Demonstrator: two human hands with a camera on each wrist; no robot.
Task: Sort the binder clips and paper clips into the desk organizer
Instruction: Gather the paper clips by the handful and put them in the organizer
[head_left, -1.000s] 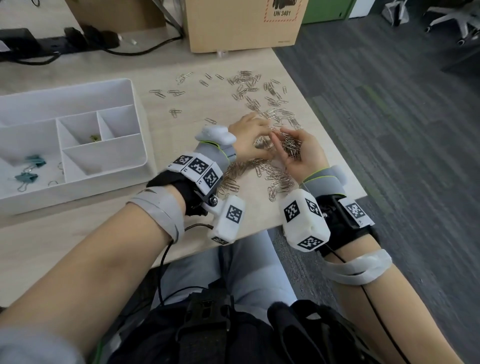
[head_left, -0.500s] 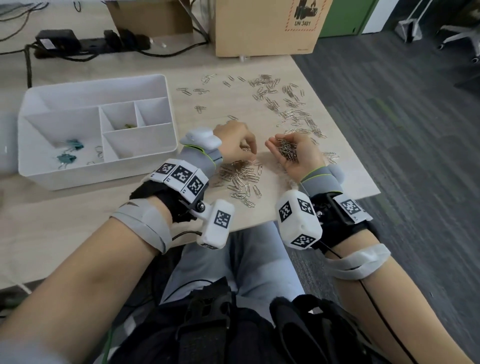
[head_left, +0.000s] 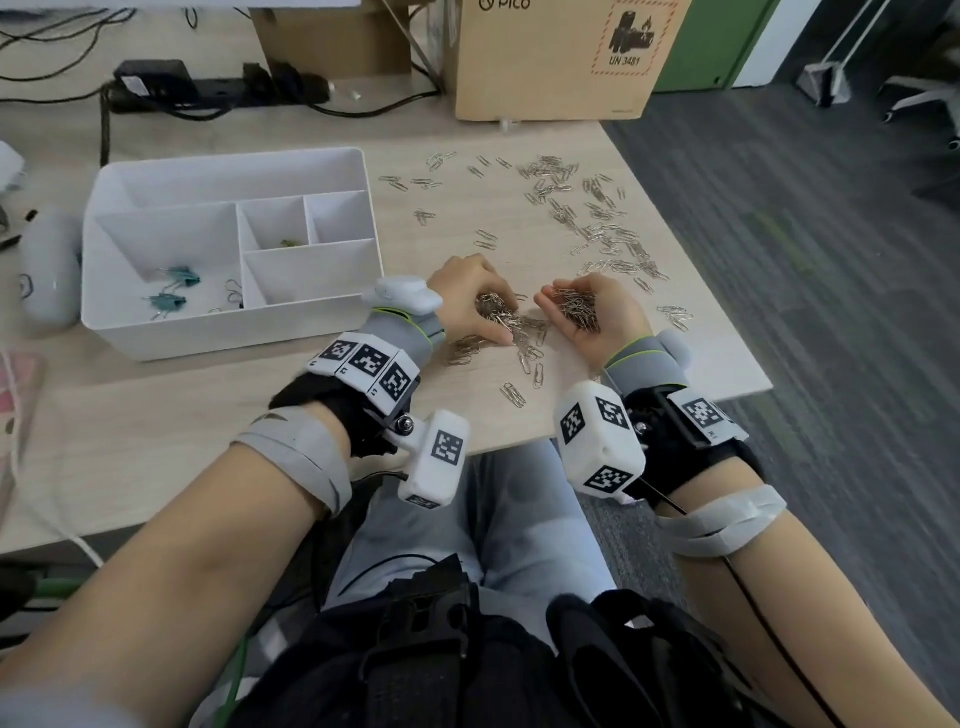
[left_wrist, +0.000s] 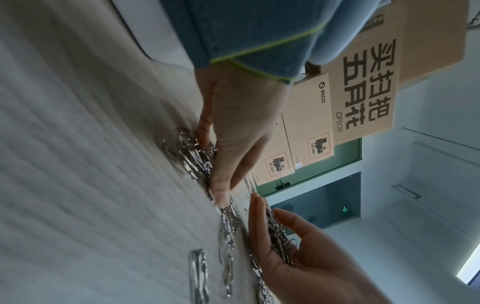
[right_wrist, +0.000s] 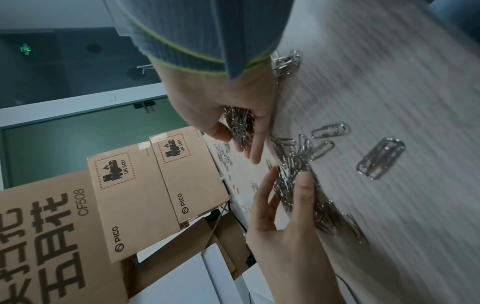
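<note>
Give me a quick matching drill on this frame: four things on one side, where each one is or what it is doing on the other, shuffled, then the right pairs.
Things:
1. teal binder clips
2. right hand
3. left hand
4. cardboard box

Places or states:
A. palm up, cupping a heap of paper clips
B. at the far edge of the desk
C. in the big left compartment of the white organizer
D. fingers down on the paper clips on the desk, gathering them

Pairs: 1-C, 2-A, 3-D, 4-B
</note>
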